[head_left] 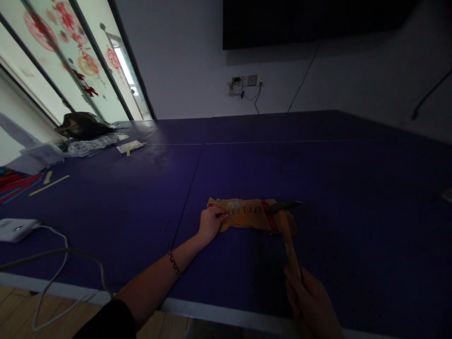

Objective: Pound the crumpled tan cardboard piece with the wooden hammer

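Note:
A worn brown slab (247, 217) with red patches and ragged edges lies flat in front of me. Along its middle stands a row of several thin dark nails (243, 210). My left hand (211, 221) rests on the slab's left end, thumb and finger pinched together beside the row. Whatever is between those fingertips is too small to make out. In my right hand (307, 292) is the wooden handle of a hammer (290, 245). Its dark head is over the slab's right part; whether they touch I cannot tell.
The purple tabletop (335, 174) has a seam running left of the slab. A thin dark stick (165, 226) lies near my left forearm. A white device (17, 229) with a looping cable stands at left. Papers (95, 143) and a dark bag (83, 125) lie at the back left.

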Demonstrator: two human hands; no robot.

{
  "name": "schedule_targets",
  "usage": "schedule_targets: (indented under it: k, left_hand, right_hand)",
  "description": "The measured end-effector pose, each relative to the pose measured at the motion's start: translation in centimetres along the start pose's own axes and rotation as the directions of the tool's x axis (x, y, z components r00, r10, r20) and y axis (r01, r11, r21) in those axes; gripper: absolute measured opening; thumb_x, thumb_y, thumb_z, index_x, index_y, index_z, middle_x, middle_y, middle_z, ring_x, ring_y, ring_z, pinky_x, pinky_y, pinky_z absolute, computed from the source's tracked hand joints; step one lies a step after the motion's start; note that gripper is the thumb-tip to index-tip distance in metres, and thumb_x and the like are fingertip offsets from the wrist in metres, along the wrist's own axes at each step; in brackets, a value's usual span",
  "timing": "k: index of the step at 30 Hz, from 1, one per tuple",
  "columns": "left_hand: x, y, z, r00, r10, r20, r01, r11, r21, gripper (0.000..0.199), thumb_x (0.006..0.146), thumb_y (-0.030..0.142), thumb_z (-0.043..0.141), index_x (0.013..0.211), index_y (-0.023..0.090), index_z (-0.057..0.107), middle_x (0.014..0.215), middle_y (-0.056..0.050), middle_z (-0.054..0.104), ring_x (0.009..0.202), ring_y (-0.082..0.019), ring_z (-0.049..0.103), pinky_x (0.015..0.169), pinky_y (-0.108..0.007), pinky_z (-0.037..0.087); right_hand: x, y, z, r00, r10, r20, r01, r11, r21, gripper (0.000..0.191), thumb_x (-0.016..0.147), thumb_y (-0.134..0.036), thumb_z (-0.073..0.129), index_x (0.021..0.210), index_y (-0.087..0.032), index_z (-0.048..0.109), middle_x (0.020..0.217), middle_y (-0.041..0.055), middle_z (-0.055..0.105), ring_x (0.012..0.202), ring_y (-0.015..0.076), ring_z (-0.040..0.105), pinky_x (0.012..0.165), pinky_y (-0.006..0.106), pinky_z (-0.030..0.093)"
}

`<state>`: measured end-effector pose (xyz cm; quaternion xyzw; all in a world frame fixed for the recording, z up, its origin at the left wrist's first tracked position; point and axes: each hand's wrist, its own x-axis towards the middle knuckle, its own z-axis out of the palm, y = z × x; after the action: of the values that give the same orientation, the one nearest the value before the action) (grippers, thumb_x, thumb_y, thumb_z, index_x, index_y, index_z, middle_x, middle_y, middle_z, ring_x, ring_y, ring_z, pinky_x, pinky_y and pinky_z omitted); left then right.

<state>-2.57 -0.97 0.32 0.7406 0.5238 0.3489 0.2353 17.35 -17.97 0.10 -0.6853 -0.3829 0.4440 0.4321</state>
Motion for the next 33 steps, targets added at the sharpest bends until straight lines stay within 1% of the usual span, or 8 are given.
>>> schedule_targets:
  k: [3,7,16,23,25,28,33]
  left_hand:
    - [0.0,0.08,-0.03,1.0,-0.021,-0.002,0.021,1.0,0.004,0.004,0.07,0.016,0.067,0.069,0.018,0.07,0.071,0.0,0.069,0.066,-0.013,0.062,0.064,-0.024,0.046]
    - [0.03,0.05,0.02,0.999,-0.045,-0.005,0.045,0.999,-0.001,0.003,0.069,0.017,0.067,0.071,0.017,0.069,0.066,0.001,0.068,0.06,-0.012,0.06,0.058,-0.022,0.044]
    - [0.04,0.2,-0.03,0.998,-0.057,-0.015,0.057,0.998,-0.013,0.005,0.071,0.015,0.065,0.068,0.017,0.068,0.067,0.001,0.067,0.062,-0.012,0.059,0.06,-0.021,0.042]
    - [-0.11,0.28,-0.07,0.997,-0.063,-0.032,0.063,0.998,-0.01,0.007,0.072,0.018,0.064,0.065,0.016,0.066,0.062,0.002,0.065,0.058,-0.011,0.057,0.057,-0.021,0.041]
    - [-0.11,0.19,-0.03,0.997,-0.063,-0.036,0.063,0.998,-0.011,0.008,0.072,0.019,0.064,0.065,0.016,0.066,0.061,0.002,0.064,0.058,-0.011,0.057,0.057,-0.021,0.042]
    - [-0.05,0.04,0.09,0.997,-0.062,-0.046,0.061,0.998,-0.016,0.007,0.073,0.019,0.064,0.067,0.016,0.067,0.064,0.001,0.065,0.06,-0.012,0.058,0.058,-0.021,0.043]
    - [0.1,-0.08,0.3,0.998,-0.043,-0.051,0.041,0.999,-0.032,0.005,0.07,0.013,0.065,0.07,0.017,0.068,0.069,0.0,0.068,0.066,-0.013,0.06,0.064,-0.023,0.046]
  right_hand:
    - [0.06,-0.2,0.17,1.0,-0.013,-0.006,0.012,0.998,-0.06,0.033,0.072,-0.051,0.048,0.057,-0.022,0.042,0.036,-0.0084,0.041,0.028,0.0089,0.039,0.03,0.021,0.032]
    - [0.31,-0.36,0.26,0.999,-0.046,-0.024,0.042,0.99,-0.131,0.03,0.071,-0.049,0.049,0.057,-0.022,0.044,0.038,-0.0072,0.043,0.032,0.0106,0.043,0.033,0.022,0.035]
    - [0.06,-0.89,0.39,0.999,0.008,-0.036,-0.012,0.994,-0.11,0.03,0.067,-0.051,0.048,0.057,-0.024,0.042,0.037,-0.0084,0.041,0.03,0.0106,0.043,0.03,0.022,0.034]
    - [0.14,-0.98,0.38,1.0,0.006,-0.012,-0.007,0.991,-0.136,0.031,0.069,-0.052,0.045,0.056,-0.024,0.04,0.033,-0.0088,0.041,0.027,0.0107,0.041,0.03,0.023,0.034]
    - [0.17,-0.95,0.35,1.0,-0.012,-0.006,0.011,0.99,-0.143,0.031,0.07,-0.052,0.045,0.055,-0.024,0.04,0.033,-0.0085,0.041,0.028,0.0106,0.042,0.03,0.023,0.035]
    - [0.24,-0.94,0.32,0.999,-0.048,-0.023,0.044,0.987,-0.156,0.03,0.069,-0.05,0.046,0.054,-0.024,0.04,0.034,-0.0076,0.042,0.03,0.0112,0.044,0.033,0.023,0.036]
    - [0.28,-0.9,0.38,1.0,-0.017,-0.022,0.014,0.99,-0.142,0.03,0.069,-0.051,0.045,0.055,-0.025,0.04,0.034,-0.0084,0.041,0.028,0.011,0.042,0.03,0.023,0.035]
